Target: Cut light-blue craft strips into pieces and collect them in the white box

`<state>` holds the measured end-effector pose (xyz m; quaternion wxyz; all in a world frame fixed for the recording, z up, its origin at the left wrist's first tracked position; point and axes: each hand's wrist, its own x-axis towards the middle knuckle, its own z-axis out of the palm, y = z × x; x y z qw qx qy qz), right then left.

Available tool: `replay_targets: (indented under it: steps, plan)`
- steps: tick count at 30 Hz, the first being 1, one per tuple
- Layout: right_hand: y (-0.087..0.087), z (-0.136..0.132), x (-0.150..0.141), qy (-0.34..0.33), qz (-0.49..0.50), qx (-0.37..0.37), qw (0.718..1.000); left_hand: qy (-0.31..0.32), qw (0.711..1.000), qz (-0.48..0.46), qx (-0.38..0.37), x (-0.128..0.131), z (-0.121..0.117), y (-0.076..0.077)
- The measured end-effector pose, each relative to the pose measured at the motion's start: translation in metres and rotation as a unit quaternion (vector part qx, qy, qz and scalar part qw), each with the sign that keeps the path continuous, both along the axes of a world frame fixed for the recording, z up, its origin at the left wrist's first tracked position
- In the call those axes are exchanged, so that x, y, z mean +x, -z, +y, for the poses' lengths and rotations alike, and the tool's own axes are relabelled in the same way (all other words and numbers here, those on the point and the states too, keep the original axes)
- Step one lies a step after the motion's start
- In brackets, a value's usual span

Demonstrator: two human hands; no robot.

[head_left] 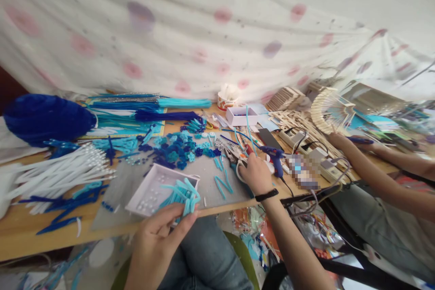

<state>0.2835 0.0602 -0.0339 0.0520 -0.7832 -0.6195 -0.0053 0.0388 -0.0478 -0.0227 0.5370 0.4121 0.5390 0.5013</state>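
Observation:
My left hand pinches a bunch of folded light-blue pipe cleaner pieces over the near corner of a white box with white beads inside. At the middle of the table, near its front edge, my right hand is closed among hand tools. A light-coloured scissor-like handle loop shows at its left side, and a light-blue pipe cleaner rises just above its fingers. What those fingers hold is hidden. Bent light-blue pieces lie on the grey mat between my hands.
Blue flower shapes lie behind the box. White bead-tipped stems and a dark blue bundle are at left. Right stand a blue glue gun and a power strip with cords. A co-worker's hand is beside a wooden-stick fan.

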Motion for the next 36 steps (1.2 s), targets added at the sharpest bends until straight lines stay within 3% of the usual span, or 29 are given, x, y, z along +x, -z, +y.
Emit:
replay_targets:
  steps: [4, 7, 12, 14, 16, 19, 22, 25, 32, 36]
  plan:
    - [-0.004, -0.019, -0.012, -0.046, -0.011, 0.019, 0.999, -0.01, 0.999, -0.028, -0.021, 0.003, 0.0, 0.0]
    - [0.005, -0.034, -0.032, -0.15, 0.035, -0.011, 0.988, -0.012, 0.999, -0.029, -0.037, 0.003, 0.002, 0.001]
    - [0.036, -0.04, -0.049, -0.164, 0.048, -0.024, 0.985, -0.027, 0.997, -0.054, -0.045, 0.007, 0.003, -0.002]
    - [0.04, -0.041, -0.048, -0.167, 0.063, -0.012, 0.984, -0.029, 0.997, -0.066, -0.037, 0.009, 0.004, -0.004]
    - [0.035, -0.047, -0.046, -0.172, 0.084, 0.003, 0.981, -0.028, 0.997, -0.071, -0.033, 0.013, 0.005, -0.005]
    - [0.013, -0.068, -0.047, -0.195, 0.164, 0.053, 0.966, -0.033, 0.996, -0.075, -0.036, 0.02, 0.007, -0.003]
    - [-0.01, -0.093, -0.057, -0.242, 0.372, 0.173, 0.879, -0.014, 0.997, -0.067, -0.022, 0.026, 0.007, 0.001]
    - [-0.02, -0.11, -0.067, -0.267, 0.439, 0.154, 0.844, 0.015, 0.999, -0.05, 0.007, 0.031, 0.004, 0.005]
    - [-0.01, -0.11, -0.065, -0.276, 0.455, 0.148, 0.834, 0.011, 0.998, -0.033, 0.059, 0.041, -0.002, 0.004]
    - [-0.016, -0.113, -0.055, -0.298, 0.451, 0.156, 0.827, 0.014, 0.997, -0.013, 0.079, 0.044, 0.0, 0.002]
